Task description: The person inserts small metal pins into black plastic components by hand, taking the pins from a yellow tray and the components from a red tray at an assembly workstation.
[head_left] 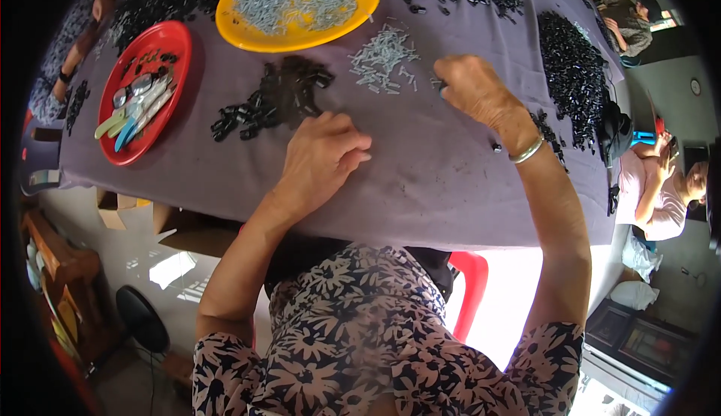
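My left hand (323, 159) is over the near middle of the cloth-covered table, its fingers curled in and its thumb against them. Whatever it may hold is hidden. Just beyond it lies a loose heap of small black plastic pieces (259, 110). Farther right, my right hand (475, 89) is closed, knuckles up, with a bracelet on the wrist. A tiny greyish bit shows at its fingertips, too small to name. Left of that hand is a small pile of thin translucent grey pins (384, 57). One black piece (496, 147) lies alone near the right wrist.
A yellow plate (282, 43) full of grey pins stands at the far middle. On the left, a red tray (182, 78) holds several handled tools (139, 114). Large black heaps (574, 78) line the right and far sides. Other people sit around; a red chair (472, 288) is below the table.
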### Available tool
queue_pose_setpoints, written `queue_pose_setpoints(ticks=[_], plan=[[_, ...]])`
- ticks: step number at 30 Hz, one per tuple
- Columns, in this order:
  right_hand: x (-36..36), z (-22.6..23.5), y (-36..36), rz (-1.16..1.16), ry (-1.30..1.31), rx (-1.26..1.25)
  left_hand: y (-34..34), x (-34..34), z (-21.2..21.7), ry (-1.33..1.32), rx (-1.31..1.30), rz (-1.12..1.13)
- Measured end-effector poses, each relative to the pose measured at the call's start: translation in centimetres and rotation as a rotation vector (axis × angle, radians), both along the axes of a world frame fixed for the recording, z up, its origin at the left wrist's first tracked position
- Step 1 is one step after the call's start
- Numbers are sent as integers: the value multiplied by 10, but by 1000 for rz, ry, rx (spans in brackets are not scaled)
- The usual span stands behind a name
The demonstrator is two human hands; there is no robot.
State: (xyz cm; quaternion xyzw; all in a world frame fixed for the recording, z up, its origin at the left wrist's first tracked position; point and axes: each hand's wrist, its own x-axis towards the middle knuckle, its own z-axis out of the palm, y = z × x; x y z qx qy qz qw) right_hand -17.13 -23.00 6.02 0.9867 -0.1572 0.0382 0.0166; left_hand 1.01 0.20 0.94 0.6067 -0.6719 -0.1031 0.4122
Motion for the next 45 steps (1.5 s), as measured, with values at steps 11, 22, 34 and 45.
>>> queue_pose_setpoints(ticks=[11, 22, 34, 45], plan=[[10, -33, 130, -112, -637, 1060, 2, -4, -5, 48, -13, 52], [18, -36, 138, -124, -668, 764, 2, -3, -5, 67, -14, 57], [21, -37, 142, -69, -669, 512, 1, -9, -2, 43, 4, 58], [24, -40, 148, -68, -615, 477, 5, -4, 3, 75, 51, 94]])
